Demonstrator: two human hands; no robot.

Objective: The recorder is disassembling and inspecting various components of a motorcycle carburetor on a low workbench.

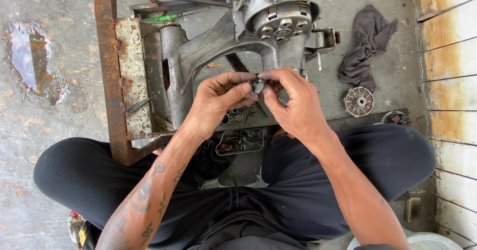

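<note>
My left hand (pixel 216 101) and my right hand (pixel 290 103) meet in front of me, fingertips pinched together on a small grey metal part (pixel 258 85). Both hands grip it from opposite sides. Just beyond them lies a large grey engine casing (pixel 208 48) on a rusty metal stand (pixel 117 81), with a round clutch-like hub (pixel 283 24) at its far end. Below my hands an open section of the casing shows small greasy parts (pixel 241 140). I sit cross-legged in dark trousers.
A dark grey rag (pixel 365 43) lies on the concrete floor to the right, with a round slotted metal disc (pixel 358 101) beside it. A puddle (pixel 30 56) sits at the far left. A green-handled tool (pixel 166 17) rests on the stand. A painted wall (pixel 452 106) borders the right.
</note>
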